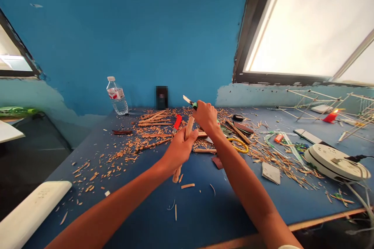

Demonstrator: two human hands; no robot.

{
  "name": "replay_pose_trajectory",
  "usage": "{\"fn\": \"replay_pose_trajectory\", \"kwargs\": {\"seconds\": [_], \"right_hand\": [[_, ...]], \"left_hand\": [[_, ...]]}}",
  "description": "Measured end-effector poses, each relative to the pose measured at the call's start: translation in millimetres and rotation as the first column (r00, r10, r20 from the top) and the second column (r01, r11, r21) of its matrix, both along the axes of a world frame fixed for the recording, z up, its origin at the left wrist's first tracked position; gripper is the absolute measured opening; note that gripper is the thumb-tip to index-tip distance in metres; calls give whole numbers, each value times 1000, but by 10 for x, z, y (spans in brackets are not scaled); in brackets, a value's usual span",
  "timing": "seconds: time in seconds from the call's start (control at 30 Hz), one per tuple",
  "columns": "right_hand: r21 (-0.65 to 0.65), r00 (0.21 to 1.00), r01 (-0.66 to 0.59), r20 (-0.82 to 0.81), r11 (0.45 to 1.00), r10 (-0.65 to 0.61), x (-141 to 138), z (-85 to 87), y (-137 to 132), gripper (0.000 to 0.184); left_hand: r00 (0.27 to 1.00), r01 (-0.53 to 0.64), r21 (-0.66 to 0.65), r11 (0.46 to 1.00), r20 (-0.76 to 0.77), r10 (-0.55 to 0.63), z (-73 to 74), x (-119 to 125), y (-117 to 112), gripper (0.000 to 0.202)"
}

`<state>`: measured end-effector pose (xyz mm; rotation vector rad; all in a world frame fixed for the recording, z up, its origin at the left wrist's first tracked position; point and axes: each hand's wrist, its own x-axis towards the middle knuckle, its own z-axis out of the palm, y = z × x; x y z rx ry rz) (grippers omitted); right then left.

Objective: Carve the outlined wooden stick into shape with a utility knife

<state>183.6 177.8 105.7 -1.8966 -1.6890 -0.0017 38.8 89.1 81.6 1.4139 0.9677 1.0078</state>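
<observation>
My left hand point(180, 147) is wrapped round a pale wooden stick point(189, 126), held upright with its lower end showing beneath the fist. Just above and to the right, my right hand point(206, 116) grips a utility knife point(194, 105) with a green and black handle. Its blade point(186, 99) points up and left, apart from the stick. Behind my left hand lies a red-handled cutter point(177, 123) among wood shavings point(131, 146). Yellow-handled scissors point(241, 146) rest partly hidden beyond my right forearm.
A water bottle point(117, 97) stands at the back left. A white power strip point(336, 161) with cords sits at right, near a frame of thin sticks point(309, 99). A long white box-like object point(35, 214) is at front left. Loose sticks point(154, 118) lie along the wall.
</observation>
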Motion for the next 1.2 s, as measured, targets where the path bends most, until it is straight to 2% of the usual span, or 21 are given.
{"fn": "replay_pose_trajectory", "kwargs": {"seconds": [0.07,0.17,0.3,0.37,0.4,0.43,0.5,0.53,0.57,0.67,0.77,0.87,1.07,1.1,1.13,1.2], "right_hand": [[8,996,-45,-81,999,46,208,50,34,29],[58,959,-175,-217,983,183,407,194,-36,26],[158,808,-410,-395,898,438,386,463,-380,37],[211,688,-535,-452,818,567,303,584,-623,39],[253,590,-613,-483,748,647,259,633,-744,40],[311,433,-703,-527,640,731,217,672,-856,39],[402,199,-786,-555,470,808,150,723,-1034,32],[435,127,-797,-558,419,820,126,738,-1095,27],[457,96,-794,-556,401,825,107,747,-1139,22],[522,81,-743,-552,419,830,81,763,-1196,18],[554,143,-682,-538,477,831,78,792,-1220,23],[550,195,-654,-541,519,818,83,826,-1257,28],[592,178,-624,-527,510,831,57,792,-1259,25],[628,210,-582,-497,516,842,46,769,-1239,25],[670,281,-526,-444,524,851,35,744,-1215,24],[735,517,-435,-268,520,813,19,694,-1166,25]], "left_hand": [[992,108,-64,992,74,-103,118,3,-108,25],[948,256,-96,962,217,-231,386,-103,-239,21],[884,401,-131,907,314,-346,652,-292,-347,16],[863,444,-147,884,335,-378,717,-352,-386,15],[855,460,-155,875,345,-388,738,-372,-404,17],[846,471,-161,867,363,-392,756,-389,-422,19],[827,490,-177,854,404,-391,784,-416,-459,24],[818,502,-184,845,419,-395,795,-429,-478,25],[808,518,-188,834,426,-406,804,-442,-495,27],[809,543,-171,822,368,-458,811,-474,-536,37],[841,507,-125,853,288,-458,791,-487,-548,34],[854,481,-95,872,275,-441,765,-483,-549,25],[880,397,-84,914,318,-353,767,-494,-581,28],[880,388,-81,918,329,-343,777,-504,-588,27],[878,385,-75,920,336,-340,788,-515,-594,26],[880,375,-49,926,333,-339,807,-539,-607,24]]}}
